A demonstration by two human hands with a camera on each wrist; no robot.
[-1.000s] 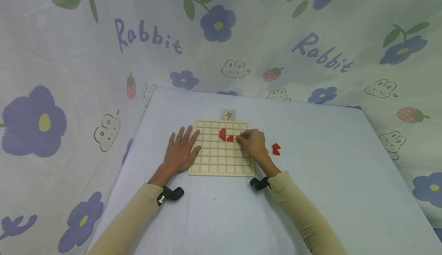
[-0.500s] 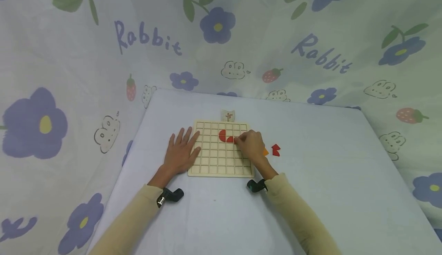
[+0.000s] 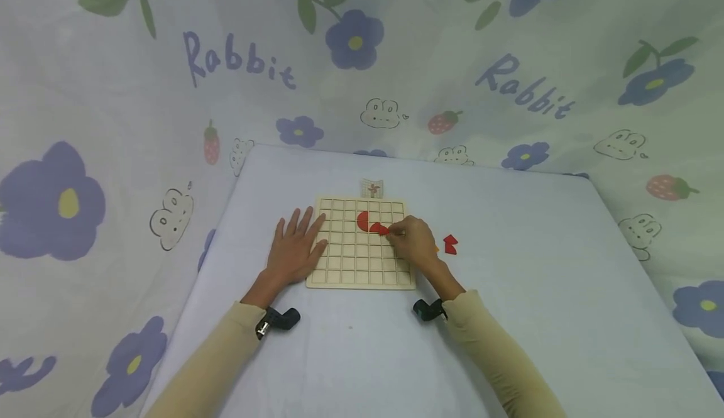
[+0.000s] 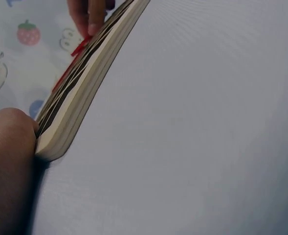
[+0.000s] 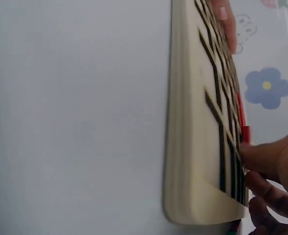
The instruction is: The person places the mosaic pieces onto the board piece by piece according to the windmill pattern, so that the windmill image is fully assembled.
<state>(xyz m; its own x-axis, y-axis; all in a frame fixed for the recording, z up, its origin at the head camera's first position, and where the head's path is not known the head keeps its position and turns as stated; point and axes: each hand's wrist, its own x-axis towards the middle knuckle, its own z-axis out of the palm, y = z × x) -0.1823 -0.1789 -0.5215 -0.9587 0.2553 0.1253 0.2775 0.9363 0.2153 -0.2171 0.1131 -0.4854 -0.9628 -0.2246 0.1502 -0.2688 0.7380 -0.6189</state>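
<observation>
A square wooden grid board (image 3: pixel 347 259) lies on the white cloth. My left hand (image 3: pixel 293 251) rests on its left side, fingers spread; its thumb (image 4: pixel 11 142) shows by the board edge in the left wrist view. Two red pieces sit in the upper grid cells: a half-round shape (image 3: pixel 362 221) and a smaller rounded piece (image 3: pixel 374 227) to its right. My right hand (image 3: pixel 414 241) pinches a small red puzzle piece (image 3: pixel 384 231) between thumb and fingertip, low over the grid, overlapping the smaller rounded piece's right side. In the right wrist view this red piece (image 5: pixel 246 133) stands tilted up at the surface.
Behind the board lies a small grid-patterned card (image 3: pixel 371 188) with a red figure. Loose red pieces (image 3: pixel 450 245) lie right of the board, with an orange piece (image 3: pixel 437 249) partly hidden by the right hand. A printed fabric backdrop (image 3: pixel 441 78) rises behind the table.
The right hand has shifted slightly over the grid, first left, then back right. The red piece in its fingertips now shows more plainly. The left hand stays in place.
</observation>
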